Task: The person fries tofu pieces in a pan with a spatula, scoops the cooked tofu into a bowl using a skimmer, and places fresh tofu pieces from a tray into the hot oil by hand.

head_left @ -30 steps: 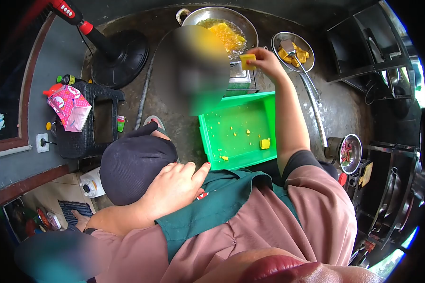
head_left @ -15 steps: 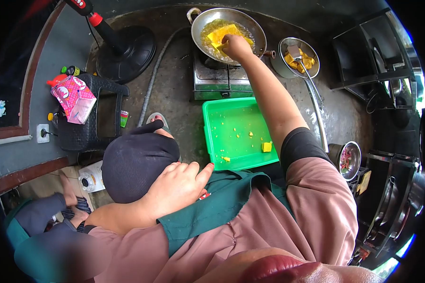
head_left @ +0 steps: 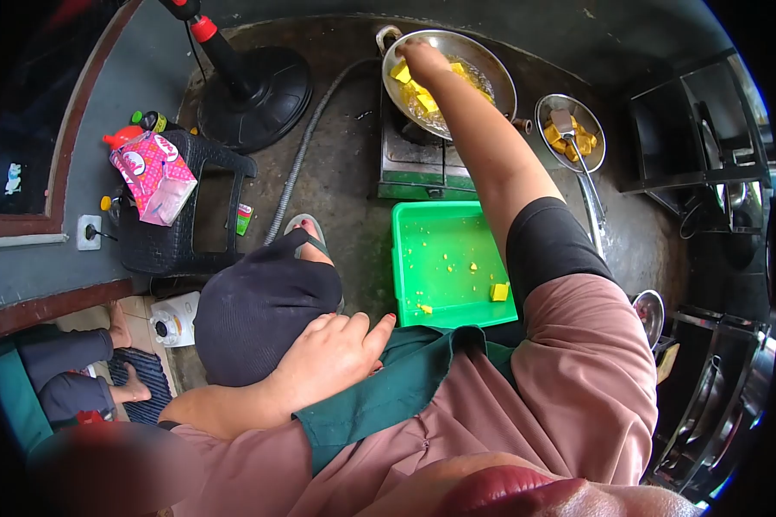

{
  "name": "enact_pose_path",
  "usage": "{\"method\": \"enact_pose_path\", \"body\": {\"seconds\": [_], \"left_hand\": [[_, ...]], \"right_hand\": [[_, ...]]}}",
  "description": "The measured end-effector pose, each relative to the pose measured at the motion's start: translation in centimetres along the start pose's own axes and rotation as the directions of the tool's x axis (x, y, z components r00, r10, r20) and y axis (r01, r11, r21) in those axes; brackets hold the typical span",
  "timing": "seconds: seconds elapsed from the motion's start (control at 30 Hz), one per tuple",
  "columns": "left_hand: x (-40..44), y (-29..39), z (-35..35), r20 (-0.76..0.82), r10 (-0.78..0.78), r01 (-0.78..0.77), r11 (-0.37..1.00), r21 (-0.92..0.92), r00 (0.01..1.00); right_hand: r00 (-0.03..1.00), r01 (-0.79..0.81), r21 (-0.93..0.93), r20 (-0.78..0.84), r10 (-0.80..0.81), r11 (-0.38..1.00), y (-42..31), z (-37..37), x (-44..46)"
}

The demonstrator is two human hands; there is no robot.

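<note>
My right hand (head_left: 424,60) is over the far left side of a metal wok (head_left: 502,79), close to yellow tofu blocks (head_left: 426,102) in bubbling oil. Its fingertips are blurred, and whether they hold anything is unclear. My left hand (head_left: 332,351) lies open on my dark-clothed knee (head_left: 263,314), fingers stretched out and holding nothing. Between me and the stove, a green plastic tray (head_left: 411,302) contains one yellow tofu block (head_left: 499,292) and scattered crumbs.
Under the wok is a gas stove (head_left: 422,164) with a hose (head_left: 300,155). To the right stands a strainer pot (head_left: 602,138) of fried pieces with a spatula (head_left: 564,122). A stool (head_left: 203,164) and fan base (head_left: 259,95) are left. Another person's feet (head_left: 129,385) show lower left.
My right hand has moved to the wok's left rim side. The yellow slab-like piece near it before is gone from view there; separate blocks now show. My left hand stays on my knee.
</note>
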State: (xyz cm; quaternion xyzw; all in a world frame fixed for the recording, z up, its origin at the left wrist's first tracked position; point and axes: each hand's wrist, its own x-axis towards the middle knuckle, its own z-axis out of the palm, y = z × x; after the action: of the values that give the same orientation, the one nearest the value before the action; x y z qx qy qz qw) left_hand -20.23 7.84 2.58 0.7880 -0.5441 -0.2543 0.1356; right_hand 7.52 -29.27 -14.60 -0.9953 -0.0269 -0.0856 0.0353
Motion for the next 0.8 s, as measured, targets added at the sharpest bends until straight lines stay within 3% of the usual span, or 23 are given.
{"method": "enact_pose_path", "body": {"seconds": [0.13,0.17,0.23,0.37,0.43,0.47,0.5,0.53,0.6,0.63,0.67,0.73,0.8], "left_hand": [[-0.1,-0.2,-0.4,0.004,-0.023,0.023,1.000,-0.014,1.000],[-0.1,-0.3,-0.3,-0.065,-0.001,0.004,0.999,0.034,0.998],[-0.3,-0.6,0.3,-0.188,0.052,-0.028,0.991,0.130,0.981],[-0.4,-0.2,-0.1,-0.144,0.038,-0.021,0.993,0.117,0.989],[-0.2,0.2,0.0,-0.116,0.048,-0.032,0.990,0.134,0.992],[-0.3,0.4,0.2,-0.098,0.048,-0.037,0.993,0.110,0.994],[0.0,0.5,0.2,-0.080,0.056,-0.047,0.994,0.102,0.995],[0.0,0.8,0.3,-0.060,0.060,-0.055,0.995,0.088,0.996],[0.1,1.5,0.3,-0.032,0.074,-0.072,0.995,0.069,0.997],[0.1,1.8,0.4,-0.018,0.087,-0.086,0.994,0.065,0.996],[0.2,2.1,0.5,-0.008,0.094,-0.093,0.994,0.063,0.996],[0.6,2.5,0.4,0.005,0.096,-0.097,0.993,0.071,0.995],[1.0,3.1,0.5,0.024,0.098,-0.099,0.993,0.070,0.995]], "right_hand": [[0.942,-0.052,0.104,-0.326,0.084,0.993,1.8,-2.2,0.3],[0.916,-0.073,0.158,-0.381,0.129,0.985,1.6,-4.0,-0.8],[0.883,-0.089,0.235,-0.431,0.186,0.968,1.4,-8.1,-4.4],[0.809,-0.123,0.524,-0.439,0.391,0.843,1.9,-12.5,-17.0],[0.855,-0.169,0.727,-0.227,0.466,0.666,3.8,-10.6,-24.3],[0.885,-0.238,0.729,-0.109,0.452,0.642,3.6,-10.1,-27.4],[0.849,-0.472,0.663,0.167,0.501,0.581,5.0,-7.8,-30.6],[0.749,-0.637,0.651,0.394,0.533,0.413,6.0,-5.1,-33.7],[0.532,-0.805,0.194,0.654,0.537,0.561,9.3,2.4,-41.2],[0.379,-0.841,0.031,0.746,0.547,0.540,8.5,3.2,-43.2],[0.155,-0.878,-0.150,0.809,0.567,0.455,10.4,9.3,-46.5],[0.305,-0.435,-0.289,0.844,0.441,0.853,7.7,10.3,-48.6],[0.346,-0.585,-0.180,0.827,0.444,0.791,5.3,11.2,-50.6]]}}
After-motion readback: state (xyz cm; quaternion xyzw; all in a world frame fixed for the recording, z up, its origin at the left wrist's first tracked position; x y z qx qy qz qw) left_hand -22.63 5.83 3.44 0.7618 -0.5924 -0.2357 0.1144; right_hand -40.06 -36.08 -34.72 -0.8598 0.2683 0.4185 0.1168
